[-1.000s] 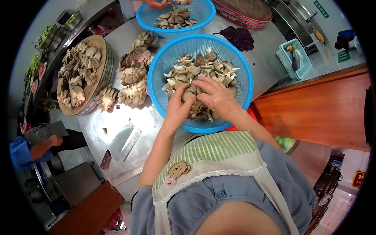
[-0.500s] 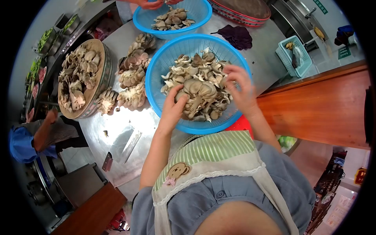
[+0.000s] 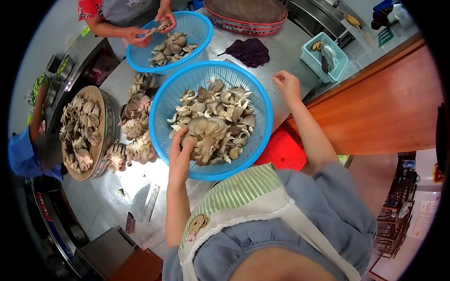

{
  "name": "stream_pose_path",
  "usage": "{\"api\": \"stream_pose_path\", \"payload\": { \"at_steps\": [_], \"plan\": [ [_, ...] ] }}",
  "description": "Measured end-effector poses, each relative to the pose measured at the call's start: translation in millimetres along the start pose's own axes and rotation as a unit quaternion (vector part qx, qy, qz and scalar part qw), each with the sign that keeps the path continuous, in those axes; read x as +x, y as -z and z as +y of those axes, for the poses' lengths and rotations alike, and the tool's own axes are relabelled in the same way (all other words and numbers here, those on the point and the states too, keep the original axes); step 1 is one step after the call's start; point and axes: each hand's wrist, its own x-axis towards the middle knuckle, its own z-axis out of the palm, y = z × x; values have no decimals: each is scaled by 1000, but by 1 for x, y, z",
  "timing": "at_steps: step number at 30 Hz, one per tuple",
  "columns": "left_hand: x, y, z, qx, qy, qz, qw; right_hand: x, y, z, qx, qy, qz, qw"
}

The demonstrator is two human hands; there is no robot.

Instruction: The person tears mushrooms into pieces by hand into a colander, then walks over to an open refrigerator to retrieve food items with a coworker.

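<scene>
My left hand [image 3: 179, 156] grips the near left side of a large oyster mushroom cluster [image 3: 206, 133], its thumb and fingers closed round the caps. The cluster rests over torn oyster mushrooms [image 3: 236, 98] in a blue plastic basket [image 3: 267, 117]. My right hand [image 3: 288, 86] is off to the right of the basket, above the metal table. Its fingertips are pinched together; whether anything small is between them I cannot make out.
Mushroom clusters lie left of the basket and on a round board [image 3: 104, 136]. A knife [image 3: 130, 223] lies near the table edge. A co-worker's hands [image 3: 152, 33] hold mushroom pieces over another blue basket [image 3: 206, 35]. A dark cloth [image 3: 248, 52] and red stool [image 3: 283, 152] are nearby.
My right hand has moved from beside the cluster out past the basket's right rim. The left hand keeps its hold. The view has shifted, showing more of the co-worker opposite.
</scene>
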Motion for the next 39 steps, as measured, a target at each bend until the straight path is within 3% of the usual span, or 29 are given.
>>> {"api": "stream_pose_path", "payload": {
  "at_steps": [6, 10, 12, 13, 15, 16, 18, 20, 21, 23, 26, 29, 32, 35, 37, 39],
  "plan": [
    [-1, -1, 4, 4, 9, -7, 1000, 11, -12, 22, -126, 53, 3, 991],
    [-1, -3, 4, -2, 10, -2, 1000, 8, -12, 17, -59, 19, -20, 998],
    [0, 0, -1, 3, 6, 9, 1000, 9, -6, 3, -95, -74, -147, 982],
    [2, 2, -5, 22, -10, 7, 1000, 5, -10, 0, -90, -69, -156, 981],
    [2, 0, 2, 43, -10, 1, 999, -7, -16, -6, -56, 107, 33, 992],
    [3, 0, 2, 43, -9, 10, 999, -12, -12, -27, -51, 111, 27, 992],
    [4, -1, 0, 75, -52, -9, 996, -22, 3, -71, 126, -3, -58, 990],
    [2, -6, 5, 95, -44, -7, 994, -48, 5, -110, 160, 77, -131, 975],
    [2, -9, 5, 103, -63, 2, 993, -60, 14, -139, 167, 117, -221, 954],
    [2, -12, 6, 111, -82, 8, 990, -79, -2, -164, 139, 307, -223, 915],
    [1, -11, 9, 189, -119, -1, 975, -105, -23, -173, 123, 331, -262, 898],
    [-1, -6, 4, 251, -137, -9, 958, -110, -24, -178, 148, 250, -346, 892],
    [-2, -7, 0, 253, -106, -12, 962, -114, -23, -173, 166, 230, -336, 898],
    [-2, -13, 3, 270, -148, 25, 951, -118, -27, -166, 180, 222, -320, 903],
    [-1, -15, 5, 342, -242, 52, 906, -120, -28, -163, 194, 210, -314, 906],
    [-3, -20, 8, 340, -249, 33, 906, -123, -29, -161, 209, 197, -308, 907]
  ]
}}
